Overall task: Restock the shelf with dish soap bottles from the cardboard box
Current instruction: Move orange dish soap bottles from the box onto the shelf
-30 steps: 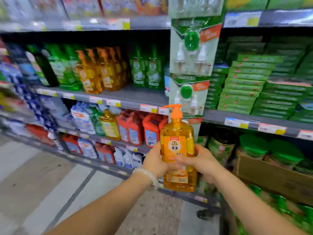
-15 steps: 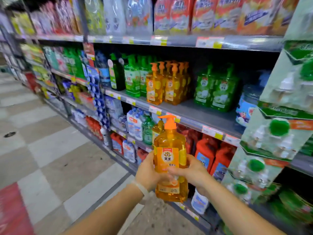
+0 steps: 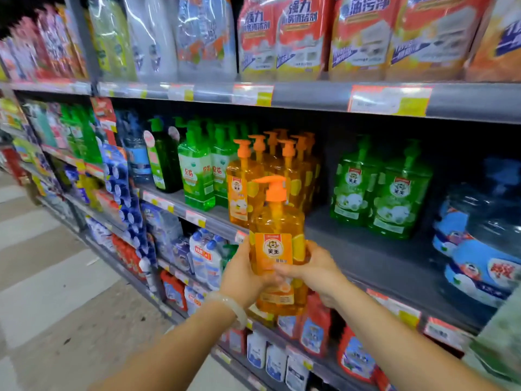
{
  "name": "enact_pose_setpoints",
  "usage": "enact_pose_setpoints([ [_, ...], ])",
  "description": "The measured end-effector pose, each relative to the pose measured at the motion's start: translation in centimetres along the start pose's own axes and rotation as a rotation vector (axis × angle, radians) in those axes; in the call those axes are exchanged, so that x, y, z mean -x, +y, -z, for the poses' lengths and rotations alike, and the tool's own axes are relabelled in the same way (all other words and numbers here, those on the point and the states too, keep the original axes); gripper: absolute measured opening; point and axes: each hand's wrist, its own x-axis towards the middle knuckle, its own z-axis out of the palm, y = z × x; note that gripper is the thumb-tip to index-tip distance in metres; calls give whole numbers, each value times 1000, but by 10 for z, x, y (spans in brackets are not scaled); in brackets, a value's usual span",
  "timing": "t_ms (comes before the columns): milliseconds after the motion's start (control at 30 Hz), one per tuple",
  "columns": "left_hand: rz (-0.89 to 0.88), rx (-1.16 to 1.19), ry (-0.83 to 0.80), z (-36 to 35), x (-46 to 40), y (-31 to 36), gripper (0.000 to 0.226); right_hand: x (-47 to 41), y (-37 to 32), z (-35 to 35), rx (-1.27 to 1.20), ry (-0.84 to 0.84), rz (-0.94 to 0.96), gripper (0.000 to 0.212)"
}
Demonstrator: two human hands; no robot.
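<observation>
My left hand (image 3: 242, 275) and right hand (image 3: 317, 270) clasp the orange soap bottle (image 3: 277, 238) at the shelf's front edge (image 3: 366, 280) — its pump could topple the stocked orange bottles (image 3: 270, 176).

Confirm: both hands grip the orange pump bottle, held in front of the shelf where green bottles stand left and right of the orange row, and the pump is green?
Not quite. The head view shows the orange pump bottle, gripped by the left hand and right hand, has an orange pump, not green. The rest holds.

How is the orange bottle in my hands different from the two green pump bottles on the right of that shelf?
The orange bottle holds orange liquid under an orange pump; the green pump bottles are green throughout. The orange bottle is held off the shelf by the left hand and right hand; the green ones stand on the shelf. Both share the same shape and label design.
</observation>
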Motion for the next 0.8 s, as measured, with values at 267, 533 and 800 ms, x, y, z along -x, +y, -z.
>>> enact_pose_setpoints([
  [267,-169,-65,-14,18,-115,14,67,-104,-33,4,24,102,87,51],
  [533,-192,-55,-101,15,-180,-24,66,-155,-14,-6,55,213,31,46],
  [800,-275,-121,-83,12,-205,-40,67,-178,-4,-9,119,306,-10,49],
])
